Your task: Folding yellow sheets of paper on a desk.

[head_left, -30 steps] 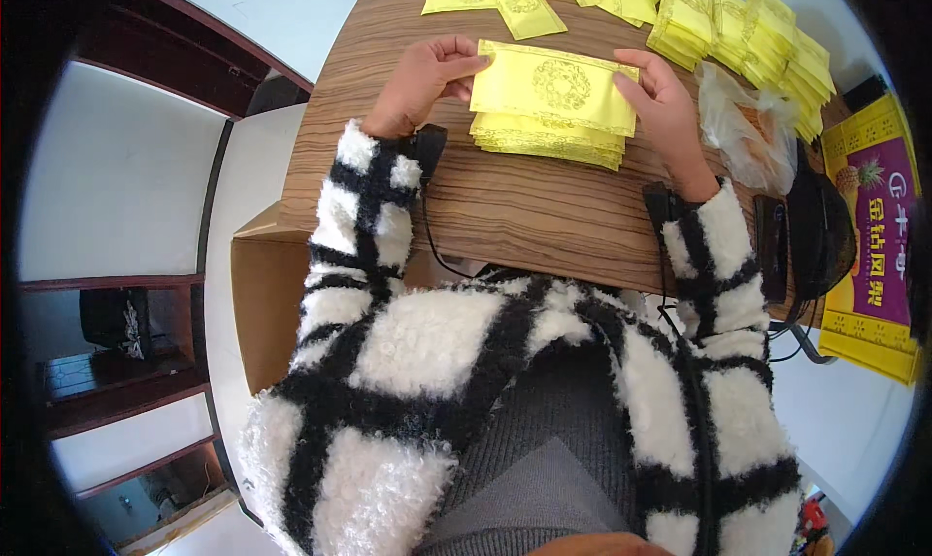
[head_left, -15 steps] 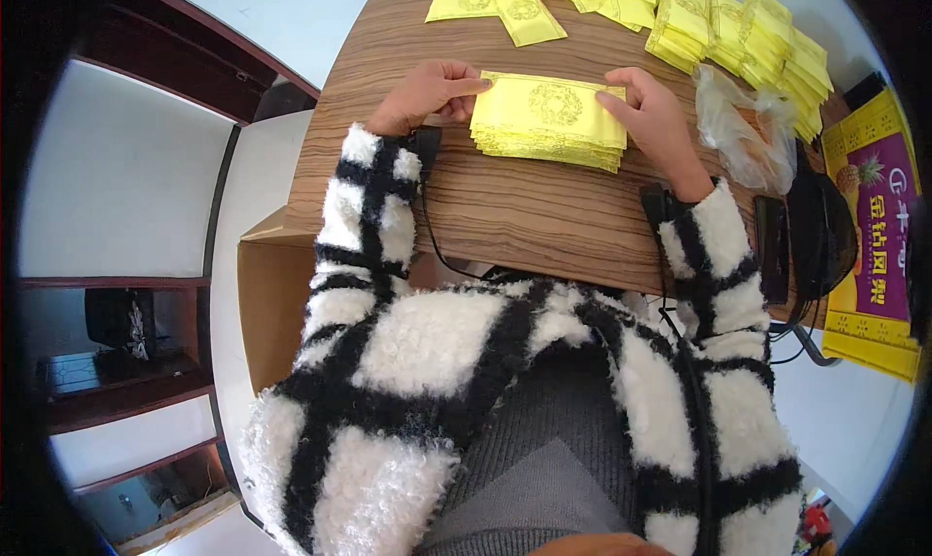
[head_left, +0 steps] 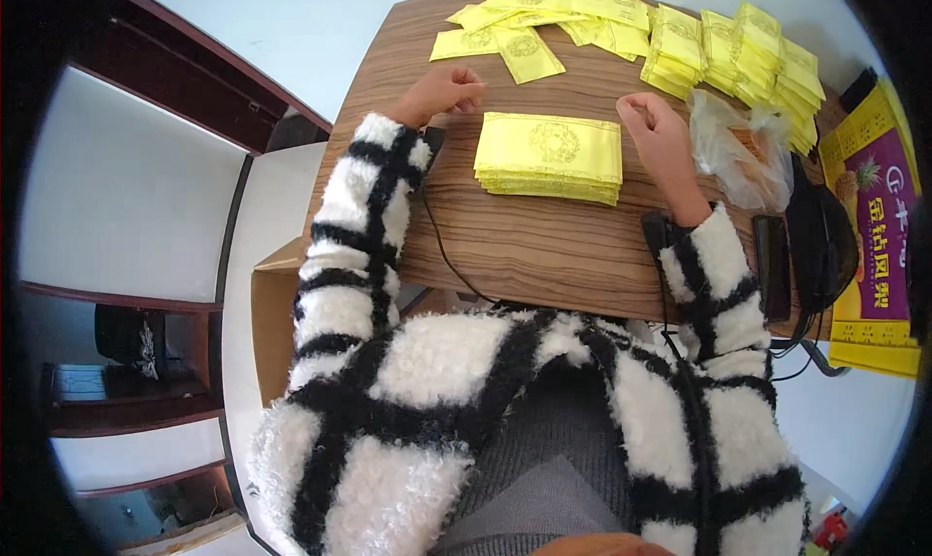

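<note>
A neat stack of yellow paper sheets (head_left: 549, 154) with an ornate round print lies on the wooden table (head_left: 524, 245) in front of me. My left hand (head_left: 442, 90) rests on the table just left of the stack, fingers curled, holding nothing. To the right of the stack my right hand (head_left: 655, 129) is loosely closed, apart from the paper. Both arms wear fuzzy white sleeves with black checks.
Loose yellow sheets (head_left: 519, 46) lie at the far edge, and several folded yellow piles (head_left: 738, 56) stand at the far right. A clear plastic bag (head_left: 748, 148), a black phone (head_left: 774, 265), a dark headset (head_left: 825, 245) and a yellow-purple carton (head_left: 879, 235) sit at right. A cardboard box (head_left: 272, 323) stands left.
Both hands have let go of the stack's sides and drawn apart. The stack now lies squared up on the table by itself.
</note>
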The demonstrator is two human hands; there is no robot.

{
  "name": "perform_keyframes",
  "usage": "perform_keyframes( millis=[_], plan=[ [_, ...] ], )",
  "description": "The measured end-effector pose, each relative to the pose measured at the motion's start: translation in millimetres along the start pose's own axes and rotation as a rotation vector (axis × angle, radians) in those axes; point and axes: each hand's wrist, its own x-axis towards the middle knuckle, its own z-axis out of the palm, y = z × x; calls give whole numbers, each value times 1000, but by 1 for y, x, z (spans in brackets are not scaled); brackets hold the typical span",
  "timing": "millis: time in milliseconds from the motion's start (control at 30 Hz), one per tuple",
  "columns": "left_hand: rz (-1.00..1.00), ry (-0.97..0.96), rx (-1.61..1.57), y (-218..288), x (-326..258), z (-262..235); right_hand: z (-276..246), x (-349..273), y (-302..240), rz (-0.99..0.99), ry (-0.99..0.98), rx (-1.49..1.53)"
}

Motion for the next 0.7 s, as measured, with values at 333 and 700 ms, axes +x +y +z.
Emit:
perform_keyframes(
  millis=[333,700],
  plan=[
    [236,68,269,1,124,-4,6,24,11,2,1,53],
    [85,144,971,13,182,-5,17,40,15,54,-56,147]
  ],
)
